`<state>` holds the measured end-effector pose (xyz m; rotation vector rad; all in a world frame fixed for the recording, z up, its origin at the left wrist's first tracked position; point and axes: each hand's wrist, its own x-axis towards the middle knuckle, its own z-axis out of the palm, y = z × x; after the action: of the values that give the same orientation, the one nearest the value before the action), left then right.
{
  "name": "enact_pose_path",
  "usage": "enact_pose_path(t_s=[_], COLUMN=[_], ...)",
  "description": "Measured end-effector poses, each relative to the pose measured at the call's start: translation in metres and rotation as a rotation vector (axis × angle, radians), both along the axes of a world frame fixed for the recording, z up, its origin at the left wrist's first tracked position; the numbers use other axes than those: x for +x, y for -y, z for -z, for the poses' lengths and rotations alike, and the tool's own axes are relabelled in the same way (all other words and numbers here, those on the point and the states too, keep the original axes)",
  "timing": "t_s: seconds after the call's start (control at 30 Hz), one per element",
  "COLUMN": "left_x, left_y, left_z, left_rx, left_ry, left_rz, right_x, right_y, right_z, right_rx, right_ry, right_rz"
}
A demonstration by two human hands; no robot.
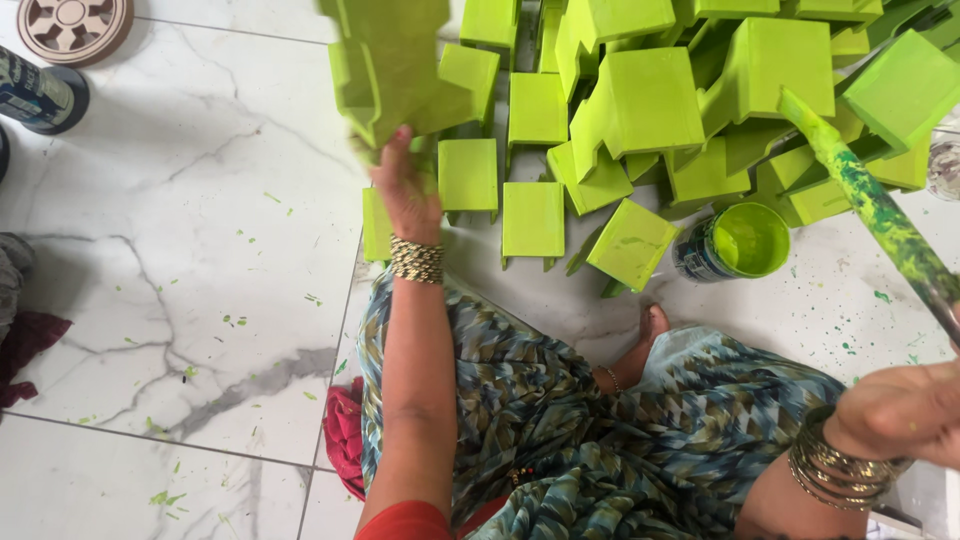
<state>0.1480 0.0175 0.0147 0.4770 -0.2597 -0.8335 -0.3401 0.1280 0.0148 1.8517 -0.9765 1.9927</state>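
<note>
Right hand: near right, bangled wrist, fist closed round the lower end of a brush. The paint-caked handle slants up and left; its tip ends above the pile, just right of a large green piece. The bristles cannot be told apart from the green behind them.

Left hand: centre left, arm stretched forward, fingers gripping the underside of a held piece, a green notched block raised off the floor and blurred. How many fingers wrap it cannot be told.

Lap: patterned blue-green cloth over crossed legs, one bare foot showing beside the tin.

Tin: open, full of green paint, standing on the floor just right of the foot, within the brush's reach.

Pile: many green blocks, some laid flat in a row nearest the lap, others tumbled against each other further off, filling the far right.

Floor: white marble tile, flecked with green drips.

Far left: a round drain cover and a dark can on its side.

Handling judgement: the raised block likely carries wet paint, so a grip on one edge only, a steady turn toward the brush, and a light brush load would keep faces clean and drips off the cloth.
</note>
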Motion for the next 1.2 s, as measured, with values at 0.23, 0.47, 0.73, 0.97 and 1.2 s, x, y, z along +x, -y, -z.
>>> enact_pose_path(t_s=[0.23,0.47,0.73,0.97,1.2], left_x=[0.020,-0.014,-0.039,-0.044,-0.035], left_y=[-0.014,0.001,0.020,0.015,0.012], left_z=[-0.011,-0.007,-0.006,-0.014,-0.012], left_rx=[0.013,0.174,0.161,0.113,-0.092], left_ry=[0.461,0.565,0.234,0.143,0.058], left_rz=[-0.335,-0.252,-0.067,0.077,0.117], right_x=[0.049,0.038,0.031,0.021,0.023], right_y=[0.032,0.061,0.076,0.067,0.032], right_z=[-0.031,0.001,0.029,0.033,0.005], right_rx=[0.170,0.163,0.191,0.179,-0.025], right_ry=[0.052,0.183,0.266,0.379,0.249], right_rz=[-0.043,-0.031,-0.002,-0.038,-0.020])
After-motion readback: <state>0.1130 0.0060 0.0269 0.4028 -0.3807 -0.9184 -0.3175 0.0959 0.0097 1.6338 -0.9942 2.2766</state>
